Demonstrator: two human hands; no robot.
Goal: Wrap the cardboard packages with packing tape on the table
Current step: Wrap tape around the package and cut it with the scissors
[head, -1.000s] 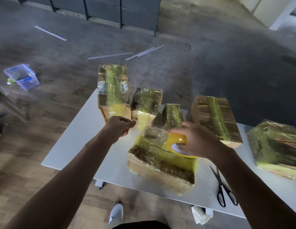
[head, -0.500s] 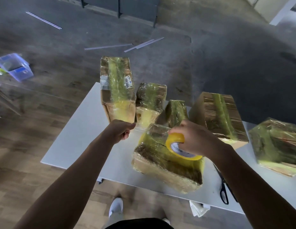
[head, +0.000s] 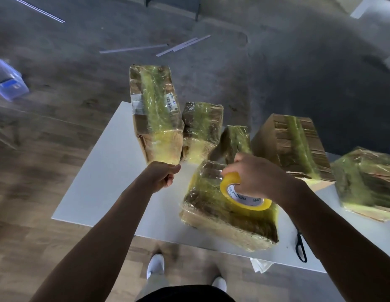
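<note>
Shoes: white shoes [head: 156, 265] on wood boards at the bottom edge, just short of the table.
Table: white table [head: 102, 182], bare on its left half, with the packages on the middle and right.
Scissors: black-handled scissors [head: 300, 247] lying flat by the near right edge, partly hidden by the right forearm.
Near package: cardboard package [head: 222, 219] lying flat at the near edge, mid-table. It is swathed in glossy, wrinkled, yellowish tape, and brown card shows through.
Tape roll: yellow tape roll [head: 244, 198] with a printed white core, resting on the top of that package towards its right side.
Right hand: right hand [head: 258, 176] over the roll from above, fingers curled round its rim and gripping it.
Left hand: left hand [head: 161, 175] over bare table left of the package, fingers curled in, thumb tip against forefinger. Whether tape sits in the pinch cannot be told.
Far row: tall labelled package [head: 155, 114] at far left, a shorter package [head: 200, 127] just right of it, then a small package [head: 235, 140], a striped box [head: 292, 144], and a blurred package [head: 368, 182] at the right edge.
Floor: grey surface beyond the wood, with pale strips [head: 133, 49] and a clear plastic tub [head: 6, 81] at far left.
</note>
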